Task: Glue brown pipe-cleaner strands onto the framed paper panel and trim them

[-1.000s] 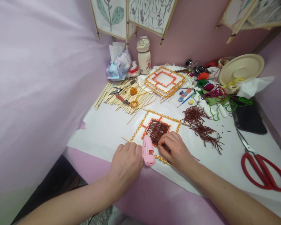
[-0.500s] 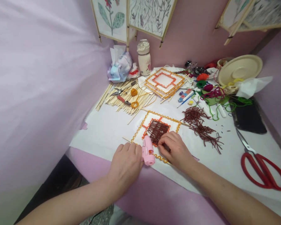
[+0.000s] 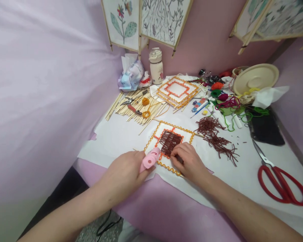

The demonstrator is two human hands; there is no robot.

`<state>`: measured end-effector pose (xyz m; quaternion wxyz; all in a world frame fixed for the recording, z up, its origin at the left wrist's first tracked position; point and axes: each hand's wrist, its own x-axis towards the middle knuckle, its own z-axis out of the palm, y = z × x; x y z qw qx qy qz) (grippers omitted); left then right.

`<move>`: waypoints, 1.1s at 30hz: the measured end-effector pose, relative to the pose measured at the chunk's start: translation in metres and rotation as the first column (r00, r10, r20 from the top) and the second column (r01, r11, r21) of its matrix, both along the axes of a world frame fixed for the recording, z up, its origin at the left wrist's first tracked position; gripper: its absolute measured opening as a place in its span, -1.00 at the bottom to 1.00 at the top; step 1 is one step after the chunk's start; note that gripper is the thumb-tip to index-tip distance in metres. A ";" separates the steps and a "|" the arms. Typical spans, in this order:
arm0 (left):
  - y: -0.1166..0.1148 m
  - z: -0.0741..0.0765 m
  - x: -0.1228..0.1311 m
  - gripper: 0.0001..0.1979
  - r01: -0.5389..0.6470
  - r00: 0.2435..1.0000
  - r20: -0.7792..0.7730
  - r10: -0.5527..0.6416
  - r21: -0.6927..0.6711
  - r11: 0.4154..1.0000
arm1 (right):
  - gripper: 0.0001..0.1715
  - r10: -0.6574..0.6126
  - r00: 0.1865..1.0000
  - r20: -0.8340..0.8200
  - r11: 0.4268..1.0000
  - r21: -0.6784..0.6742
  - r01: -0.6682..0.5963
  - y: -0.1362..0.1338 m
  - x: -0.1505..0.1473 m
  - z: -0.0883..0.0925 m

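Observation:
My left hand (image 3: 128, 166) is wrapped round a pink glue gun (image 3: 150, 159), whose body tilts over the near left part of a decorated panel (image 3: 151, 143). The white panel has a wavy yellow yarn border and an inner orange yarn square. Rows of dark brown yarn pieces (image 3: 170, 142) fill most of that square. My right hand (image 3: 185, 158) rests at the square's near right corner, thumb and fingertips pinched together. Whatever lies between those fingertips is too small or hidden to make out. Loose brown yarn strands (image 3: 217, 141) lie to the right of the panel.
Large red-handled scissors (image 3: 280, 183) lie at the right, below a black phone-like slab (image 3: 265, 126). Behind the panel are thin wooden sticks (image 3: 123, 112), pruning pliers (image 3: 132, 107) and a second yarn-trimmed panel (image 3: 176, 89). A bottle (image 3: 156, 69) stands at the back.
My left hand has moved left with the glue gun and turned it, so it now points up and right. My right hand stays at the square's corner. The view has shifted slightly.

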<state>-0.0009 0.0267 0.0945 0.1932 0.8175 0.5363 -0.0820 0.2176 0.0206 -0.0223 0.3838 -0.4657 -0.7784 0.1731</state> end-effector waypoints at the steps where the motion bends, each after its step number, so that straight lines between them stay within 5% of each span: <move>1: 0.000 0.004 -0.005 -0.69 -0.046 0.996 0.070 0.048 -0.033 0.998 | -0.85 0.005 1.000 -0.009 1.000 -0.003 -0.005 0.000 0.000 0.001; 5: 0.004 0.005 -0.022 -0.61 -0.095 0.897 0.413 0.159 -0.171 0.981 | -0.87 0.006 0.998 -0.055 1.000 -0.001 -0.006 -0.003 0.001 0.002; 8: 0.012 -0.011 -0.030 -0.56 -0.126 0.761 0.608 0.228 -0.207 0.970 | -0.88 -0.043 0.998 -0.042 0.999 0.003 0.043 -0.005 0.000 0.008; 13: 0.025 -0.056 -0.037 -0.46 -0.345 0.500 0.699 0.511 -0.381 0.858 | -0.84 -0.147 0.986 0.075 0.987 -0.049 0.151 0.006 -0.007 0.028; 19: 0.027 -0.086 -0.040 -0.47 -0.332 0.280 0.763 0.583 -0.493 0.804 | -0.83 -0.136 0.942 0.306 0.982 -0.087 0.169 0.036 -0.026 0.031; 33: 0.027 -0.076 -0.037 -0.62 -0.340 0.273 0.749 0.604 -0.512 0.789 | -0.75 -0.125 0.817 0.563 0.992 0.085 0.093 0.044 -0.039 0.021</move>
